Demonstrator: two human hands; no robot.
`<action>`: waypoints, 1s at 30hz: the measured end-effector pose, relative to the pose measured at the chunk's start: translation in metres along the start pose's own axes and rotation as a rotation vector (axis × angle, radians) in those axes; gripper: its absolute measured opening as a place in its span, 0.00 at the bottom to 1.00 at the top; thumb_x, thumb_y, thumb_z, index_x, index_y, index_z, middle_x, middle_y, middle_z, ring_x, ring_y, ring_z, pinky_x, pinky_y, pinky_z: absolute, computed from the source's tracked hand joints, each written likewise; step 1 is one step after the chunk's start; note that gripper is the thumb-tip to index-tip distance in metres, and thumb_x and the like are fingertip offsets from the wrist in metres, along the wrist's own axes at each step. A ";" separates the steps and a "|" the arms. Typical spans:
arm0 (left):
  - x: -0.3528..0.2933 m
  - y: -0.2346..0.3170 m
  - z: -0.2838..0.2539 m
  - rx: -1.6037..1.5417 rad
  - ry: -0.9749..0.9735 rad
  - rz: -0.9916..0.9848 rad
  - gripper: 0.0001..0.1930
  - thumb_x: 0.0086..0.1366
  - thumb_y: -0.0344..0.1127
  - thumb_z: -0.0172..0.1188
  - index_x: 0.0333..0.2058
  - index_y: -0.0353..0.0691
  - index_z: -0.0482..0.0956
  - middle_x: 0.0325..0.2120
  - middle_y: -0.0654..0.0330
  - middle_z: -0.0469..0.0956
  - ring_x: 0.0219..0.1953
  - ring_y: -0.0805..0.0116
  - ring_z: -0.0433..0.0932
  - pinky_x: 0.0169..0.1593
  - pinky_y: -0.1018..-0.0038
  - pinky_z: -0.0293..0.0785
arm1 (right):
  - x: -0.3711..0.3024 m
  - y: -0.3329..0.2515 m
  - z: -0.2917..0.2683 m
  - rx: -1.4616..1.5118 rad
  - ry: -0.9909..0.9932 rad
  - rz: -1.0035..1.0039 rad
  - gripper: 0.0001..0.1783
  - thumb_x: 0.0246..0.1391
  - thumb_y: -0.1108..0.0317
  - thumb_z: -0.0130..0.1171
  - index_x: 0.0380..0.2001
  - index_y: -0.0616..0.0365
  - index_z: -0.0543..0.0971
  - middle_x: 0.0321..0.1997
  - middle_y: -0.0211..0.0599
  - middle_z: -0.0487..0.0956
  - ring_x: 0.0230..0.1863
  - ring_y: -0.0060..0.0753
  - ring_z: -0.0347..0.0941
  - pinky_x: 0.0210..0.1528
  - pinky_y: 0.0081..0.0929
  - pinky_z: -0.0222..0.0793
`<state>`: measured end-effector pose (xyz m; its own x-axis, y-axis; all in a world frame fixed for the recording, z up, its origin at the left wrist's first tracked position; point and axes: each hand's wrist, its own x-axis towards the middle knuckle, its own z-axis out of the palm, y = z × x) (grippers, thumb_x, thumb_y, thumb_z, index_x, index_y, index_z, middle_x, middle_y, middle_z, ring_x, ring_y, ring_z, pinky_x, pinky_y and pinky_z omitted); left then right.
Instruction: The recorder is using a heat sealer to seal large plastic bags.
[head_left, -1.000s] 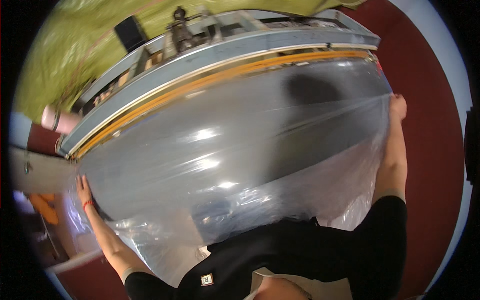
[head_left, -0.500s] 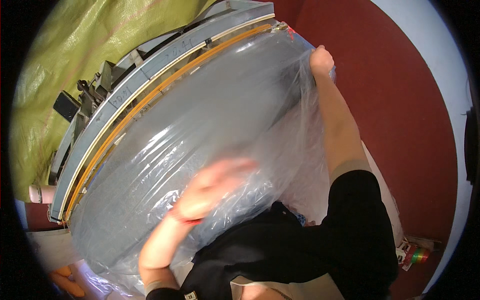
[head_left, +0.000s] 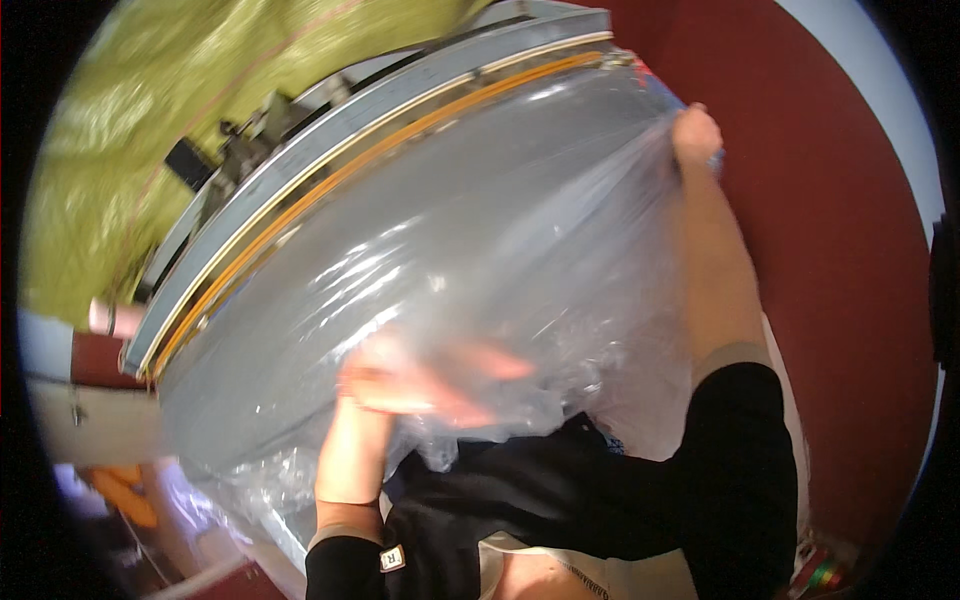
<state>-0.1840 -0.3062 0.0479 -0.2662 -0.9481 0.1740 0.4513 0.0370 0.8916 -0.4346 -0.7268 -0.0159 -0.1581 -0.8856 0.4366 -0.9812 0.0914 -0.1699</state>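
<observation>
A large sheet of clear plastic film (head_left: 330, 290) covers the long grey surface in front of me. My right hand (head_left: 695, 135) is closed on the film at the far right corner, with creases running taut from the fist. Low over the near part of the film is my left hand (head_left: 430, 380), blurred by motion. Its thumb and fingers look spread, and nothing shows between them. Whether its palm touches the film cannot be made out. Loose film bunches up along the near side, against my black clothing.
A curved-looking grey metal rail (head_left: 390, 95) with an orange strip (head_left: 330, 180) bounds the far side. Dark metal fittings (head_left: 240, 150) stand behind it, before a yellow-green tarp (head_left: 150, 120). A pink roll (head_left: 115, 318) sits at the rail's left end. Dark red floor (head_left: 820, 270) lies on the right.
The view has shifted, so the rail and film sit farther right. My left hand's fingers have spread apart over the film. My right hand keeps its grip, and the film near it looks tauter.
</observation>
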 end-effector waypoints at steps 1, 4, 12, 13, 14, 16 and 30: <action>-0.097 -0.018 -0.039 0.164 0.223 0.072 0.22 0.49 0.40 0.61 0.40 0.33 0.71 0.37 0.47 0.72 0.44 0.54 0.70 0.47 0.58 0.66 | -0.005 -0.010 -0.012 0.029 -0.056 -0.011 0.15 0.50 0.66 0.40 0.36 0.61 0.72 0.35 0.48 0.76 0.39 0.46 0.73 0.40 0.39 0.69; -0.115 0.065 -0.023 -0.354 0.592 0.812 0.20 0.55 0.49 0.53 0.39 0.40 0.69 0.36 0.61 0.72 0.38 0.71 0.70 0.40 0.75 0.68 | 0.000 0.004 -0.013 0.017 -0.079 0.091 0.16 0.52 0.62 0.39 0.38 0.59 0.72 0.39 0.47 0.75 0.42 0.46 0.71 0.42 0.41 0.67; -0.180 0.057 0.034 -0.189 0.807 0.565 0.44 0.51 0.55 0.55 0.58 0.42 0.42 0.53 0.52 0.59 0.47 0.58 0.67 0.53 0.58 0.60 | -0.006 -0.002 -0.002 0.022 -0.089 -0.014 0.17 0.51 0.56 0.44 0.39 0.54 0.70 0.40 0.47 0.74 0.43 0.50 0.69 0.41 0.44 0.65; -0.187 0.060 0.036 -0.186 0.705 0.629 0.39 0.53 0.52 0.55 0.56 0.39 0.49 0.44 0.56 0.65 0.39 0.66 0.70 0.42 0.68 0.66 | -0.001 0.004 0.000 0.023 -0.099 0.008 0.17 0.51 0.55 0.44 0.39 0.54 0.70 0.40 0.47 0.74 0.43 0.51 0.69 0.41 0.44 0.65; -0.193 0.063 0.036 -0.178 0.603 0.688 0.34 0.54 0.50 0.55 0.53 0.37 0.56 0.36 0.59 0.72 0.30 0.73 0.72 0.32 0.78 0.72 | 0.001 0.011 0.004 0.002 -0.099 0.002 0.17 0.51 0.55 0.44 0.39 0.53 0.70 0.40 0.47 0.74 0.43 0.51 0.69 0.41 0.45 0.65; -0.217 0.058 0.026 -0.064 1.013 0.636 0.25 0.56 0.46 0.55 0.47 0.37 0.62 0.28 0.63 0.71 0.22 0.79 0.67 0.23 0.83 0.66 | 0.004 0.013 0.000 0.016 -0.115 0.007 0.18 0.51 0.54 0.44 0.39 0.54 0.70 0.41 0.46 0.73 0.44 0.50 0.69 0.41 0.45 0.64; -0.321 -0.118 0.025 0.093 1.834 -0.338 0.09 0.57 0.36 0.49 0.21 0.40 0.71 0.10 0.67 0.65 0.09 0.79 0.61 0.14 0.82 0.56 | 0.007 0.005 0.006 0.003 -0.168 0.017 0.20 0.51 0.51 0.42 0.43 0.50 0.69 0.44 0.41 0.72 0.46 0.49 0.68 0.42 0.43 0.64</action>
<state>-0.1728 0.0019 -0.1024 0.8375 -0.0304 -0.5456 0.5228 -0.2462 0.8161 -0.4397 -0.7358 -0.0187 -0.1538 -0.9475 0.2803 -0.9782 0.1061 -0.1783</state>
